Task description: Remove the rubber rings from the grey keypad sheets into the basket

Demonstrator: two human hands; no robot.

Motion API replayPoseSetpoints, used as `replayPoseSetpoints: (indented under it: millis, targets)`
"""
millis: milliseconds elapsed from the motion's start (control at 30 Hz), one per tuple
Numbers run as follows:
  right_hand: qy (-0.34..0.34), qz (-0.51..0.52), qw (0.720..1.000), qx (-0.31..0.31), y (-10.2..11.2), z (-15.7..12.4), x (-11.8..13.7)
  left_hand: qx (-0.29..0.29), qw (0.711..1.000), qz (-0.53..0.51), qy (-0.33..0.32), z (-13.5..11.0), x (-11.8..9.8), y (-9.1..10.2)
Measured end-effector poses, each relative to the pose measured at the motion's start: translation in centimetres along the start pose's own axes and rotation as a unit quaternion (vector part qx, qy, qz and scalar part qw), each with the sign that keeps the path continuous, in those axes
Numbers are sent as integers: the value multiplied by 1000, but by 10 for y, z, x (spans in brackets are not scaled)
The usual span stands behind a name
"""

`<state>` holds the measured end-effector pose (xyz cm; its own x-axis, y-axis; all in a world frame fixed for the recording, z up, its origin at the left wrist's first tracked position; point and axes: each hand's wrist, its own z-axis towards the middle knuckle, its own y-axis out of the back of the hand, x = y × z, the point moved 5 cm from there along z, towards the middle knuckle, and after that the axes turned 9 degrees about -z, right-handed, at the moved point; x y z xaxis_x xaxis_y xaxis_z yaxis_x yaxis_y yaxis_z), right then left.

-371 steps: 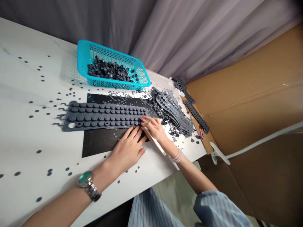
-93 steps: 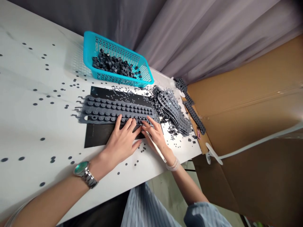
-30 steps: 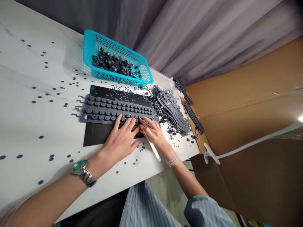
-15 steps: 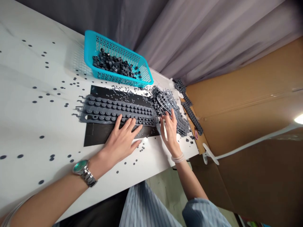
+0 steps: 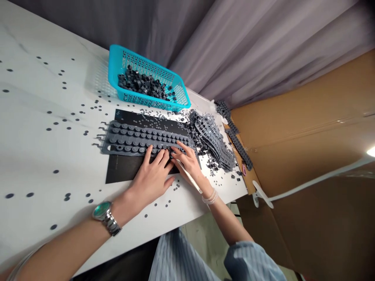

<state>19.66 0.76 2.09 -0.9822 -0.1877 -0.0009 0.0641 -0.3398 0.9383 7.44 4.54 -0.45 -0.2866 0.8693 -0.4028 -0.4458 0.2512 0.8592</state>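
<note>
A white table [image 5: 35, 156] is dotted on its left side with small dark discs [image 5: 55, 171]. Further right, a watch [image 5: 102, 210] sits on the wrist of the left hand [image 5: 149, 177], which lies palm down with its fingers spread and grasping nothing, the fingertips pressing on the near edge of a grey rubber sheet [image 5: 131, 136]. The sheet, covered in rows of round studs, lies flat on a black mat [image 5: 123, 171] near the middle of the table. Behind it stands a turquoise basket [image 5: 113, 74] holding dark rings [image 5: 140, 84]. Just beside the left hand, the right hand [image 5: 189, 164] has its fingers curled around a white stick [image 5: 190, 177], its fingertips touching the sheet's near right corner; a bead bracelet [image 5: 209, 197] circles that wrist. To the right lies a pile of sheets [image 5: 215, 140] amid loose rings, then a cardboard box [image 5: 307, 128] past the table edge.
</note>
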Motion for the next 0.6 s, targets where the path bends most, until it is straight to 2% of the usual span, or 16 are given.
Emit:
replayPoseSetpoints:
  millis: [433,600]
  targets:
    - [40,-23,999,18,-7,1,-3,1,1000,-9,3,0,0,1]
    - [64,-37,995,60,-12,7,-2,-8,1000,-29,9,2,0,3]
